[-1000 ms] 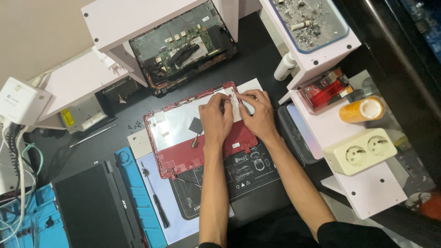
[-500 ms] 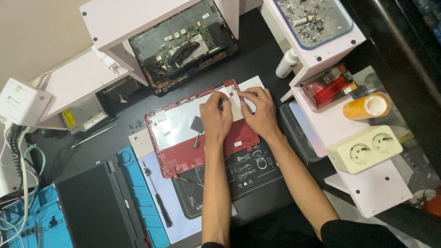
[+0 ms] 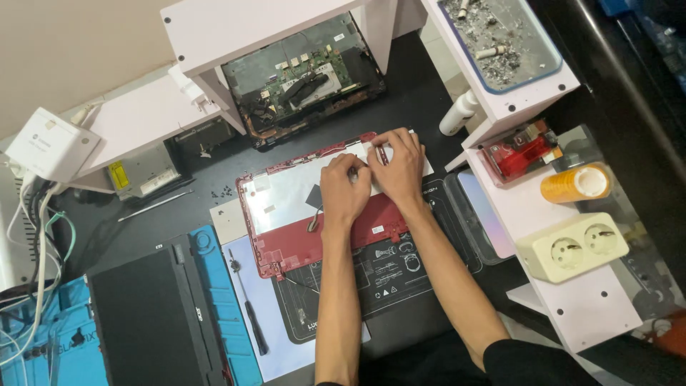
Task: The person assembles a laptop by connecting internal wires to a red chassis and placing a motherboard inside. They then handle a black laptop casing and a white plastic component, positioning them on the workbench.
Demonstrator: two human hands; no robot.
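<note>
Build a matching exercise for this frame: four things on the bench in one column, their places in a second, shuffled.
1. red laptop lid shell
2. cream double wall socket
3. black-handled screwdriver
4. orange tape roll

A. right shelf, nearest the camera
B. under both hands
C. pale mat left of the forearms
D. right shelf, beyond the socket

Pairs: 1-B, 2-A, 3-C, 4-D

So the red laptop lid is lying flat, inside facing up, with a silvery-white panel back filling most of it (there's a small dark square patch just left of where the fingers press). Its red hinge edge runs below the hands, and both hands press its upper right corner.
</note>
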